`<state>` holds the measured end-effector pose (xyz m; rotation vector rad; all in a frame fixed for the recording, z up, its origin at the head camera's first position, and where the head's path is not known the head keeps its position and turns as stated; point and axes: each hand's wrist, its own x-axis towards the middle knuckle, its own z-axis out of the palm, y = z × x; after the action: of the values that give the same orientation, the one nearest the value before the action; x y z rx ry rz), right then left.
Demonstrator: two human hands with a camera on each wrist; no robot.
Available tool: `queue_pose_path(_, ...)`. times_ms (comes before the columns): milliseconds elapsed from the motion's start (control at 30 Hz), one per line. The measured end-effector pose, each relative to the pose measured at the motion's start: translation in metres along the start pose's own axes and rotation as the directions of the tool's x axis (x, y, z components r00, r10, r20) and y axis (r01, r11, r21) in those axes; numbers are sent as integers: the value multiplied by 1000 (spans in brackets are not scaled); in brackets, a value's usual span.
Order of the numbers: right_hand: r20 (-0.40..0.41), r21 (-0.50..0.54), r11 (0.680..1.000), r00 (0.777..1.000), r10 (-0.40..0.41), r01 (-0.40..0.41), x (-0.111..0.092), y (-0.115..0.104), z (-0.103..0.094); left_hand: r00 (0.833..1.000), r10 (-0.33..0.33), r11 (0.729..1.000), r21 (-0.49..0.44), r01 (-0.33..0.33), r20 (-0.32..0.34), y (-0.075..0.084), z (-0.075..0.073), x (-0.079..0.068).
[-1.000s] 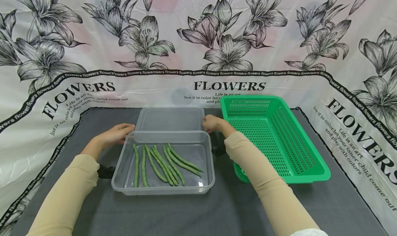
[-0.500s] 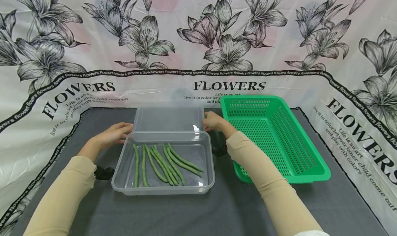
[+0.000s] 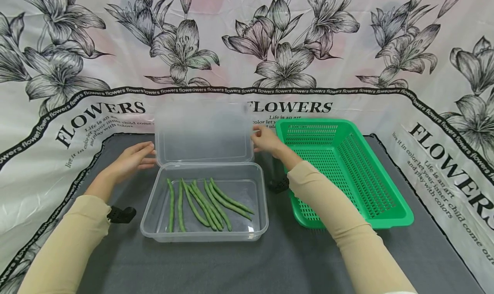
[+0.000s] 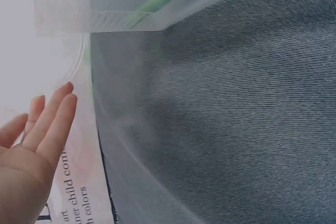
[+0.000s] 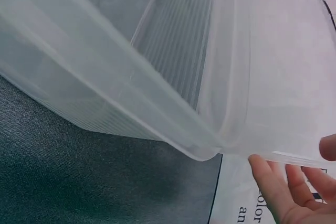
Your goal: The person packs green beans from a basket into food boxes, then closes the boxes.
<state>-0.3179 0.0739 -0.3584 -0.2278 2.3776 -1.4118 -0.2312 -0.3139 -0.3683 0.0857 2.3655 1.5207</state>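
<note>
A clear plastic container (image 3: 204, 238) stands on the grey cloth with several green beans (image 3: 208, 206) lying in it. Its clear lid (image 3: 204, 133) is tilted up behind the container's far rim. At the lid's right edge my right hand (image 3: 266, 140) pinches it, thumb on one face and fingers on the other in the right wrist view. My left hand (image 3: 129, 163) is at the lid's left edge, fingers extended and fingertips right by the edge. The left wrist view shows these fingers (image 4: 55, 124) straight beside the clear plastic.
A green slotted basket (image 3: 390, 221) stands to the right, partly behind my right forearm. Behind everything hangs a white cloth (image 3: 216, 96) printed with flowers and lettering. Black wrist mounts (image 3: 122, 215) sit on both forearms.
The lid has risen from lying low behind the container to a steep tilt. Both hands have moved up along with it, the left also a little outward. The beans and basket stay put.
</note>
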Motion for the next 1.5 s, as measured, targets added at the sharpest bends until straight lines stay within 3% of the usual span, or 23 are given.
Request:
queue_pose_path(233,-107,38,996,991,-80,85,-7,-6,-1,998,43,999,2,-43,-55,8,-3,-5)
queue_pose_path(400,-186,1,985,967,-171,174,-11,-9,-2,985,72,996,71,-62,-155,13,0,-8)
queue_pose_path(600,-212,-73,968,945,-250,240,-18,-10,-6,957,103,989,129,-70,-272,16,4,-11)
queue_pose_path(800,-190,-111,956,939,-288,271,-25,-11,-10,909,143,981,177,-79,-391,19,5,-14)
queue_pose_path(967,-184,-136,939,924,-336,315,-33,-14,-10,896,190,978,157,-136,-402,18,0,-14)
queue_pose_path(1200,-176,-214,898,889,-423,385,-42,-12,-9,883,214,966,223,-129,-417,24,-2,-24)
queue_pose_path(1367,-177,-324,846,851,-494,424,-48,-11,-13,894,219,974,142,-176,-390,27,-2,-28)
queue_pose_path(1500,-168,-340,832,842,-512,438,-53,-11,-15,911,227,972,26,-232,-344,27,-2,-30)
